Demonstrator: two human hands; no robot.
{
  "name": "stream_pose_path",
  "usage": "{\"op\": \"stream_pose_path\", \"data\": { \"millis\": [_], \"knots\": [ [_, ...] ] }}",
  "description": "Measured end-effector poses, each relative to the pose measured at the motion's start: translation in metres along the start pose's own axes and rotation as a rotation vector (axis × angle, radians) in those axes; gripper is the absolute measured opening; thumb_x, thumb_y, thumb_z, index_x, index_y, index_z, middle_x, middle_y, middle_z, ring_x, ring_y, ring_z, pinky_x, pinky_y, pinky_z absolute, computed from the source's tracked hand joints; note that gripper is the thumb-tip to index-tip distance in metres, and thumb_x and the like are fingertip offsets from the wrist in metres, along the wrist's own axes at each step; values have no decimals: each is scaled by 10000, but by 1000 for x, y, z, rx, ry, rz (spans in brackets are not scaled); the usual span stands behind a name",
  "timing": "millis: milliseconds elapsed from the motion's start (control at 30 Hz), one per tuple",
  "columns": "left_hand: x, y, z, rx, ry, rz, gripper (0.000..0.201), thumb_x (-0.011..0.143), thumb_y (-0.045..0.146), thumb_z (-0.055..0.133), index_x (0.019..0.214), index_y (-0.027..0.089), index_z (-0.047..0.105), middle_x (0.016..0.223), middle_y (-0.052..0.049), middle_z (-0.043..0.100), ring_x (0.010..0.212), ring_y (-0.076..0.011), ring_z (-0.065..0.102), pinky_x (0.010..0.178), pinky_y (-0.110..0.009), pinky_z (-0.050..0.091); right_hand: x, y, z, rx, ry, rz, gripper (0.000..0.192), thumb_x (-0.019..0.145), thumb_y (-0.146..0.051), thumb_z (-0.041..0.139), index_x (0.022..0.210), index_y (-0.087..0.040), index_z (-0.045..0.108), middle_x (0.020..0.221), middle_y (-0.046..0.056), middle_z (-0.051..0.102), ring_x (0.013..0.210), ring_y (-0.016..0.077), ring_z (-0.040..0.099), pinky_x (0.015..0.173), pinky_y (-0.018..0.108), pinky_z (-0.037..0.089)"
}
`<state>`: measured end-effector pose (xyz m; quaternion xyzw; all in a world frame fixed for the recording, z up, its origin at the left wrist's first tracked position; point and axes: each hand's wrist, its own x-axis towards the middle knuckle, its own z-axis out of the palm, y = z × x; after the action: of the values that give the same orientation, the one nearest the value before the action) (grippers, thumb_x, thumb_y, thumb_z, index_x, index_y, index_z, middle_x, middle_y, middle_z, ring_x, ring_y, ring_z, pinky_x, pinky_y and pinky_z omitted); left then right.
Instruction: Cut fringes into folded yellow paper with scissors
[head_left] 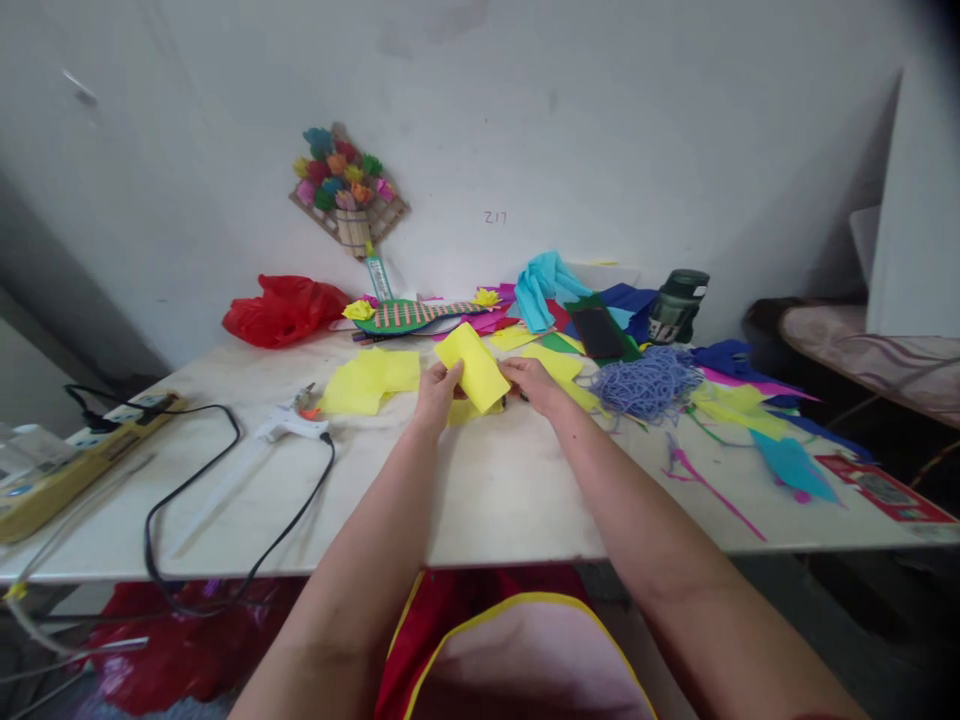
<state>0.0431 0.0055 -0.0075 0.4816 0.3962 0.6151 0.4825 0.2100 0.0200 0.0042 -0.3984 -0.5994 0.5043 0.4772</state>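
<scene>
Over the middle of the white counter (487,500), the left hand (439,392) pinches the near left edge of a bright yellow sheet of thin paper (472,367) and lifts it up at a tilt. The right hand (534,383) has its fingers curled at the sheet's right corner, touching it. This looks like the folding step, with both hands lining up the paper. A good fold calls for matching the edges and pressing flat. More yellow paper pieces (369,381) lie just beside, and a white glue gun (289,424) rests to the left.
</scene>
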Motion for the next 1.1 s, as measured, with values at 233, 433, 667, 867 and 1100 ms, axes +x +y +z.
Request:
{"op": "stream_pose_path", "data": {
  "millis": [233, 433, 667, 867, 1100],
  "knots": [
    [-3, 0, 3, 46, -70, -7, 449, 623, 512, 630, 835, 119, 586, 640, -41, 613, 543, -144, 578, 441, -223, 439, -4, -4, 5, -36, -5, -30, 270, 555, -392, 667, 609, -160, 540, 504, -59, 485, 438, 60, 403, 414, 185, 287],
    [-4, 0, 5, 28, -56, -60, 472, 642, 525, 616, 919, 161, 499, 656, -12, 591, 520, -113, 577, 462, -217, 457, -3, -8, 11, -138, 96, -150, 292, 557, -411, 651, 576, -164, 497, 529, -54, 453, 501, 80, 405, 468, 199, 324],
    [-12, 15, 11, -54, 51, 2, 477, 651, 548, 590, 915, 197, 402, 852, -32, 600, 630, -126, 621, 579, -267, 499, 3, -4, 11, -576, 297, -338, 241, 654, -343, 524, 513, -182, 413, 485, -54, 368, 503, 83, 325, 467, 204, 241],
    [-10, 9, 13, -73, -70, -30, 481, 613, 482, 660, 908, 159, 460, 917, -75, 601, 752, -160, 621, 686, -321, 502, -2, -5, 13, -897, 385, -391, 244, 700, -389, 496, 553, -196, 470, 491, -28, 431, 491, 107, 346, 480, 232, 206],
    [-10, 2, 9, -14, -181, -14, 448, 591, 371, 704, 947, 148, 550, 918, -75, 632, 811, -179, 608, 718, -294, 476, -3, -5, 17, -1072, 374, -354, 227, 711, -423, 503, 650, -212, 557, 576, 13, 557, 549, 151, 458, 495, 246, 227]
  ]
}}
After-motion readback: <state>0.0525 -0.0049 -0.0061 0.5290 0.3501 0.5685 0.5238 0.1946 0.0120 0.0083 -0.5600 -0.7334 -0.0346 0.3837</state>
